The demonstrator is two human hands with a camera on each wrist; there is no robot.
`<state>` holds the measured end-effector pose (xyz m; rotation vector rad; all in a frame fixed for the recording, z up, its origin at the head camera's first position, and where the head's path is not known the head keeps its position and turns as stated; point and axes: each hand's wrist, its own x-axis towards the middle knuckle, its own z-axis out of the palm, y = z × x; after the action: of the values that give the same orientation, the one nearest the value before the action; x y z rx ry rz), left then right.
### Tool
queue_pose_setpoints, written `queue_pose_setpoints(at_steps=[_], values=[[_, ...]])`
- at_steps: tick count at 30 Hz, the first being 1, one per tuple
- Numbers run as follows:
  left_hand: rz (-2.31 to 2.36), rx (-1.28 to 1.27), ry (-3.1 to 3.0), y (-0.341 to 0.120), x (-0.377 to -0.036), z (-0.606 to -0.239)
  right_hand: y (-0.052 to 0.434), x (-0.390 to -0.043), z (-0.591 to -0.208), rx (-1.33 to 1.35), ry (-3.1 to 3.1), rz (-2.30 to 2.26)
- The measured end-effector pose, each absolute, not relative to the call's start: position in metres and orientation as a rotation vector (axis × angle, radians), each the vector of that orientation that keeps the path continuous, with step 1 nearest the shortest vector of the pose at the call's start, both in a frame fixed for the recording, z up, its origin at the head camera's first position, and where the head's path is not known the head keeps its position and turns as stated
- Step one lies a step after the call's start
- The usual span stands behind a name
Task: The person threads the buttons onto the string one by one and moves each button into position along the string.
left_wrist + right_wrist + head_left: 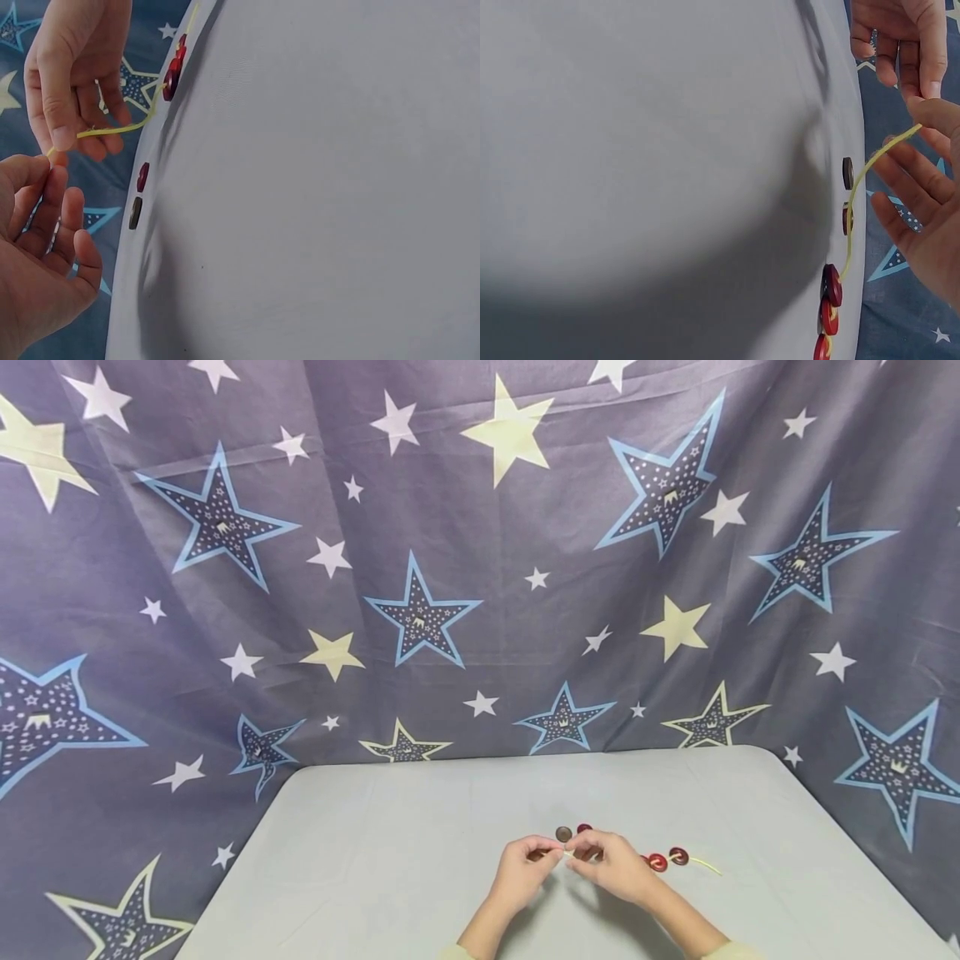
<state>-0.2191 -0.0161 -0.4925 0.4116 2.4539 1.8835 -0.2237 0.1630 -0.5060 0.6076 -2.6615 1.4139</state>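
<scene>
Both hands meet low over the middle of the grey table [375, 827]. My right hand [576, 852] pinches a thin yellow cord [120, 129] close to its free end. My left hand [553, 854] has its thumb and forefinger curled together right at that cord's tip [49, 152]. I cannot tell whether it holds anything else. Three red buttons [829, 300] are strung on the cord, which trails off to the right [708, 865]. A loose brown button [563, 834] and a loose red button [584, 828] lie on the table just beyond the hands.
A grey-blue cloth with stars [420, 568] hangs behind and around the table. The table's far edge [525, 756] runs just below it, and its right corner is rounded [772, 760].
</scene>
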Motion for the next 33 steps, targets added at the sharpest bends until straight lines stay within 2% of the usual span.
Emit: queue_pose_setpoints(at_steps=[4,13,25,33], values=[[1.883,0.419,2.446,-0.016,-0.216,-0.486,0.162,-0.224,-0.507,0.622,-2.642,1.441],[1.881,0.423,2.44,-0.017,-0.234,-0.516,0.162,-0.223,-0.506,0.629,-2.649,1.503],[1.862,0.429,2.442,-0.017,-0.23,-0.51,0.164,-0.223,-0.504,0.57,-2.687,1.483],[1.872,0.428,2.435,-0.017,-0.234,-0.519,0.169,-0.223,-0.506,0.555,-2.673,1.464]])
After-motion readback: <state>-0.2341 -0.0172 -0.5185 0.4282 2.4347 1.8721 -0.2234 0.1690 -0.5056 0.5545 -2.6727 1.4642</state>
